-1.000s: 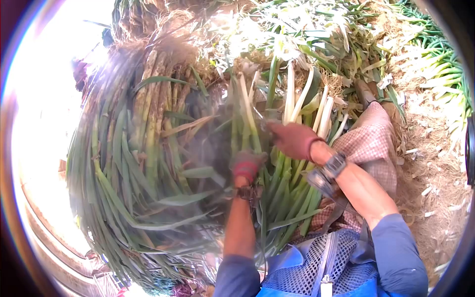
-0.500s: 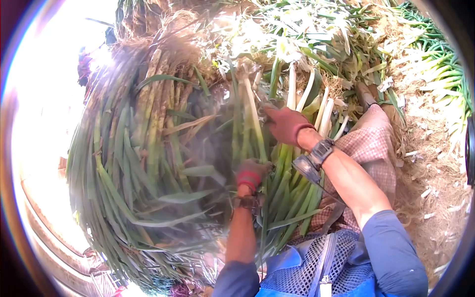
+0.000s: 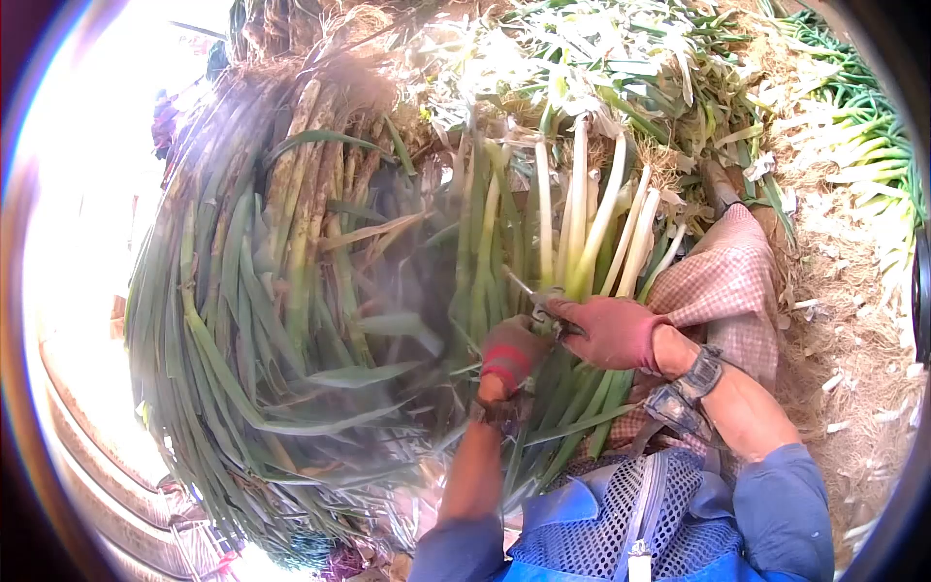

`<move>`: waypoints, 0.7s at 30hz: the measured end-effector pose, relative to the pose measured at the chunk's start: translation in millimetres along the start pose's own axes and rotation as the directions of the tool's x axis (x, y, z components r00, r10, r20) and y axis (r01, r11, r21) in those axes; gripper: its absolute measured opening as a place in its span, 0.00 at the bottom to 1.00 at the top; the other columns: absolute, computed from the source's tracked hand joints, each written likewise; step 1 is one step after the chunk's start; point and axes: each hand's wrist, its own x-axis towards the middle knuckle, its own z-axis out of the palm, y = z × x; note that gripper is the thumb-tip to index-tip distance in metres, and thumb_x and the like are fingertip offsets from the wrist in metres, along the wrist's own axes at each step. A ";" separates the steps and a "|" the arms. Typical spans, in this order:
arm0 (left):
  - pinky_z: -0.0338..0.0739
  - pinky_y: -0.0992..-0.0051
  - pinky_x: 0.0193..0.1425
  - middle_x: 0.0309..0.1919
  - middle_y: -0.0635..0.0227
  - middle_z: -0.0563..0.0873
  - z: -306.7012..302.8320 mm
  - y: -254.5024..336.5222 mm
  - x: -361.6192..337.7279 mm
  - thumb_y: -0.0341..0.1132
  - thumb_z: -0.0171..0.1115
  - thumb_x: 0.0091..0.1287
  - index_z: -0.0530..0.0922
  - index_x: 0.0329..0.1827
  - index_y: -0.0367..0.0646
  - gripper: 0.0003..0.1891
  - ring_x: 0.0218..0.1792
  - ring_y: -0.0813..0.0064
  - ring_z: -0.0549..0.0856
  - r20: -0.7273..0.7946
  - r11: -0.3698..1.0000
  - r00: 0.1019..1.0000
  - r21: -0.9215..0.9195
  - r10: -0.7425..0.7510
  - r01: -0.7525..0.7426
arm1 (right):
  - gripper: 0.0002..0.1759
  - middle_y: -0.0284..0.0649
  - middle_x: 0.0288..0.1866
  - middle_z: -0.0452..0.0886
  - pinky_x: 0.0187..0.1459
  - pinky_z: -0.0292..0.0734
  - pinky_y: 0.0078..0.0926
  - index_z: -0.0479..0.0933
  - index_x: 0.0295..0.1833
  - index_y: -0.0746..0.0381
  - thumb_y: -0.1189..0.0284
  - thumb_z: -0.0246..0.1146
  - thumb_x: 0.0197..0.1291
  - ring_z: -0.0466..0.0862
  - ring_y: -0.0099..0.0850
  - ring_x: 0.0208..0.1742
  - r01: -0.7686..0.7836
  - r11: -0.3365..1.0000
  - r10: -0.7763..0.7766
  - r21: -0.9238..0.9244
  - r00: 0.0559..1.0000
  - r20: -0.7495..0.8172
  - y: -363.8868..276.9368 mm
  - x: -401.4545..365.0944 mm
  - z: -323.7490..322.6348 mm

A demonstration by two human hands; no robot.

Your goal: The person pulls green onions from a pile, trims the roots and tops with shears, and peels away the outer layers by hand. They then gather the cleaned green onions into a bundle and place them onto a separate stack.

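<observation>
My left hand (image 3: 514,349), in a dusty red glove, is closed on green onion leaves low over the pile. Directly beside it, my right hand (image 3: 613,332), gloved the same way, grips a small knife (image 3: 520,279); its thin blade points up and to the left. Only part of the handle shows between the fingers. Around both hands lie long green onions (image 3: 589,218) with pale, peeled stems at the far end and green leaves toward me. A checked cloth (image 3: 722,262) covers my leg on the right.
A large bundle of unpeeled green onions (image 3: 281,242) with soiled stems fills the left. Peeled-off leaves and skins (image 3: 582,58) heap up at the back. More green onions (image 3: 878,145) lie at far right, beyond straw-strewn ground (image 3: 844,320).
My right hand has come down and toward me from the stem ends, bringing the knife beside my left hand. My left hand has shifted slightly right. A pale stem now lies among the peeled ones.
</observation>
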 end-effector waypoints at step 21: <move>0.85 0.69 0.41 0.32 0.63 0.94 -20.2 -50.5 61.3 0.46 0.72 0.71 0.93 0.51 0.43 0.16 0.31 0.72 0.92 -0.544 0.935 0.820 -0.353 -0.180 -0.029 | 0.32 0.59 0.57 0.88 0.62 0.82 0.52 0.71 0.80 0.57 0.60 0.58 0.75 0.88 0.58 0.58 -0.137 0.964 0.162 0.228 0.982 -0.096 -18.6 54.8 7.1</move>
